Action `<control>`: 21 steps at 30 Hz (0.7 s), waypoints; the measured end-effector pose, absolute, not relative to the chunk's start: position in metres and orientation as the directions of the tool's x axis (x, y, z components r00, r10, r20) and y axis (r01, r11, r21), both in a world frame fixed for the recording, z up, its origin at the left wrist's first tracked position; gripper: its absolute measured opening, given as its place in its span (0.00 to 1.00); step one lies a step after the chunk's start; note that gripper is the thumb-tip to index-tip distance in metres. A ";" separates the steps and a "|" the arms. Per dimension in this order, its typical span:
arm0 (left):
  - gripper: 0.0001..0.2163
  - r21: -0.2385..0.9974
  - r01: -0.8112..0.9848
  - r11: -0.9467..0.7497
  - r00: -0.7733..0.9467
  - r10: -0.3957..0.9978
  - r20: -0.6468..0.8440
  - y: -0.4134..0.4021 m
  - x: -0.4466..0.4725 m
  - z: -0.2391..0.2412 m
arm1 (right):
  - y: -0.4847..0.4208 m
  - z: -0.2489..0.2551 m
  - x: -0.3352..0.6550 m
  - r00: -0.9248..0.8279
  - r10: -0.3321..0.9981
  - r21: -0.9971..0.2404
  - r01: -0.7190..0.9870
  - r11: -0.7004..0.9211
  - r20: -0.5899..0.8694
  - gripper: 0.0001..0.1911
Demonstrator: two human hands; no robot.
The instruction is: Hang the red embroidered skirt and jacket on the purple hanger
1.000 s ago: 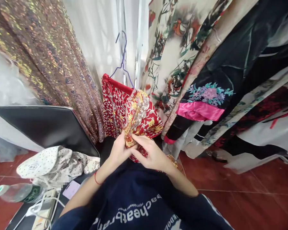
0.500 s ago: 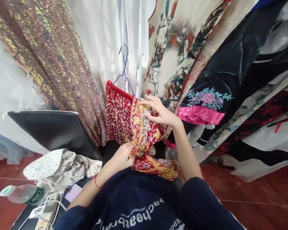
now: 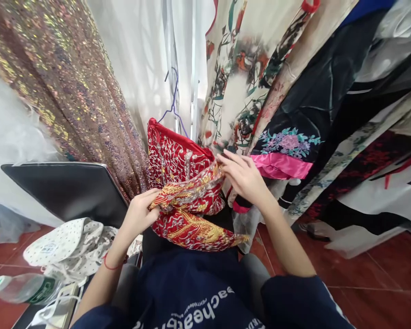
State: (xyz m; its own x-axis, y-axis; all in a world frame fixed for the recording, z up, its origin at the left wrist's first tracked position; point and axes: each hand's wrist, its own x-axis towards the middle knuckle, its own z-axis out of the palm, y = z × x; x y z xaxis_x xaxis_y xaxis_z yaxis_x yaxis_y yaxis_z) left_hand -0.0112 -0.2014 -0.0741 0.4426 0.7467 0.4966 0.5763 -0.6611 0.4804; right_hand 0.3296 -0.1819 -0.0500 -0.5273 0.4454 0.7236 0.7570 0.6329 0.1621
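A red garment [image 3: 188,228] with gold and silver embroidery lies over my lap, with one flap folded across its front. Its upper part, edged in plain red piping, is by a purple wire hanger [image 3: 173,98]; the hanger's lower end is hidden behind the cloth. At the flap's left end, my left hand [image 3: 139,212] is closed, thumb and fingers pinching the embroidered cloth. My right hand [image 3: 245,178] grips the flap's right edge between thumb and fingertips, the other fingers stretched away. Between both hands the flap is drawn out in a slanting band.
A black chair back [image 3: 65,187] stands at left, with a spotted white cloth hat [image 3: 55,242], a plastic bottle [image 3: 27,288] and a white power strip [image 3: 63,304] below it. A sequined gown [image 3: 68,73] hangs behind. Floral and dark garments [image 3: 294,105] hang at right.
My left hand has moved left and up with the cloth. My right hand has gone from resting on the embroidery to gripping the flap's edge, lower and farther right. The flap is now spread wider.
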 end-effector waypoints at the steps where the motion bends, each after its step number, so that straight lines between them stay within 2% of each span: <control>1: 0.14 0.489 0.570 -0.661 0.428 0.746 0.510 -0.202 -0.015 -0.071 | -0.194 -0.057 0.330 -0.526 0.428 0.163 0.750 0.641 0.735 0.11; 4: 0.12 0.481 0.597 -0.642 0.350 0.748 0.563 -0.201 -0.022 -0.067 | -0.234 -0.073 0.331 -0.506 0.424 0.149 0.756 0.637 0.751 0.12; 8: 0.10 0.354 0.759 -0.546 0.172 0.693 0.700 -0.198 -0.017 -0.072 | -0.275 -0.072 0.324 -0.488 0.380 0.120 0.723 0.680 0.786 0.12; 10: 0.11 0.320 0.815 -0.483 0.131 0.692 0.710 -0.199 -0.007 -0.076 | -0.287 -0.068 0.318 -0.477 0.339 0.113 0.696 0.709 0.811 0.12; 13: 0.12 0.353 0.798 -0.488 0.166 0.742 0.650 -0.206 0.012 -0.082 | -0.298 -0.064 0.314 -0.445 0.301 0.097 0.677 0.730 0.844 0.10; 16: 0.13 0.404 0.725 -0.557 0.175 0.717 0.675 -0.214 0.027 -0.087 | -0.306 -0.063 0.314 -0.373 0.362 0.009 0.707 0.707 0.854 0.08; 19: 0.24 0.404 0.668 -0.625 0.209 0.679 0.704 -0.216 0.036 -0.094 | -0.308 -0.062 0.317 -0.270 0.402 -0.105 0.705 0.701 0.875 0.10; 21: 0.31 0.402 0.703 -0.586 0.206 0.710 0.674 -0.213 0.038 -0.099 | -0.306 -0.063 0.317 -0.234 0.410 -0.154 0.679 0.718 0.881 0.13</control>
State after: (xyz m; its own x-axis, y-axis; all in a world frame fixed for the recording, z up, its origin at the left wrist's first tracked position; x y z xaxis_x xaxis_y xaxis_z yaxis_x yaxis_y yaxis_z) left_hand 0.0380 -0.2129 -0.0991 0.2060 0.7097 0.6737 0.7033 -0.5861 0.4023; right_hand 0.3173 -0.3055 -0.0626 -0.2343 0.4103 0.8813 0.6788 0.7180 -0.1538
